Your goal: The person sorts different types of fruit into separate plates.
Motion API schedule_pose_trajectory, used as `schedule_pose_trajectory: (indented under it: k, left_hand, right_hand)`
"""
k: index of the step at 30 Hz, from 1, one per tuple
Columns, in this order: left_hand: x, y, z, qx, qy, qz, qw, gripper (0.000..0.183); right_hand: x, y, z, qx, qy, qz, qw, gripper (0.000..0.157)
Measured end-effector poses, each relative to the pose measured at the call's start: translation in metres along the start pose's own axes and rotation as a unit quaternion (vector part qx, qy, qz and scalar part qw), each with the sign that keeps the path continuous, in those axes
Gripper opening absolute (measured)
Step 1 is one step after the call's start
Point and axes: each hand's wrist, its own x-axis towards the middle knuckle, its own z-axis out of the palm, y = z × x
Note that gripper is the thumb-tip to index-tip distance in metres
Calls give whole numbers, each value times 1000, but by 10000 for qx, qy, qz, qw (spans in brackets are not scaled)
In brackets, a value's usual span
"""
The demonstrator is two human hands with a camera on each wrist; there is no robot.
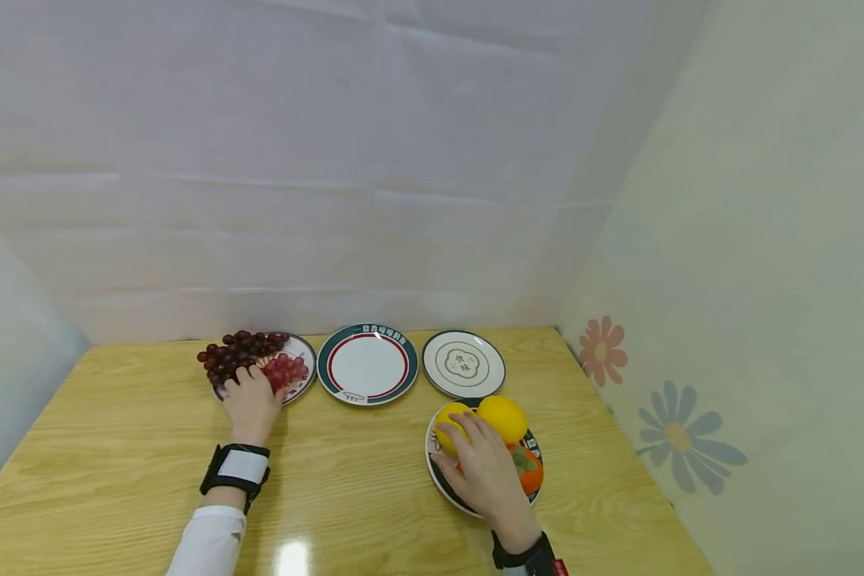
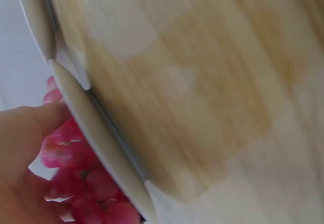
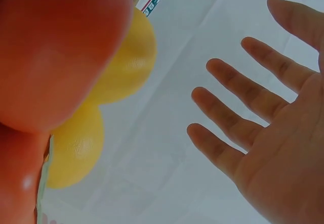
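My left hand (image 1: 252, 406) reaches over the left plate (image 1: 304, 390); its thumb and fingers lie around a bunch of pink grapes (image 1: 285, 370). In the left wrist view the thumb crosses these grapes (image 2: 76, 150) just behind the plate's rim. A bunch of dark red grapes (image 1: 241, 350) lies beyond the fingers and partly overhangs the plate. Over the near right plate (image 1: 441, 482) hovers my right hand (image 1: 484, 472), fingers spread and palm bare in the right wrist view. Beneath it are two yellow fruits (image 1: 502, 418) and orange persimmons (image 1: 529, 470), partly hidden by the hand.
A green-rimmed white plate (image 1: 369, 364) stands in the middle at the back. Right of it is a smaller white plate (image 1: 475, 370) with a thin dark rim. The wooden table (image 1: 360, 488) meets a pale cloth wall (image 1: 374, 264) behind and a flowered one on the right.
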Motion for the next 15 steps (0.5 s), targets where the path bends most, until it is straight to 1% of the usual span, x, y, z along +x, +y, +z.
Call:
schedule_pose_trajectory:
  k: [3, 6, 8, 11, 13, 15]
  left_hand:
    - [-3, 1, -5, 18, -18, 24, 10000, 63]
    - [-6, 1, -10, 70, 66, 117, 9999, 61]
    - [-8, 2, -15, 77, 191, 252, 9995, 56]
    - [-13, 3, -23, 39, 391, 593, 9975, 54]
    - [-17, 6, -30, 55, 348, 826, 9960, 57]
    - [-21, 10, -37, 96, 109, 1009, 9948, 62]
  right_hand:
    - [0, 2, 0, -92, 10, 110, 9999, 40]
    - [0, 4, 0, -179, 36, 180, 9997, 41]
    - [0, 7, 1, -193, 48, 217, 9996, 44]
    - [2, 9, 3, -229, -46, 342, 9991, 49]
    - [5, 11, 4, -226, -240, 514, 9981, 52]
    - [8, 12, 5, -161, -535, 763, 9955, 56]
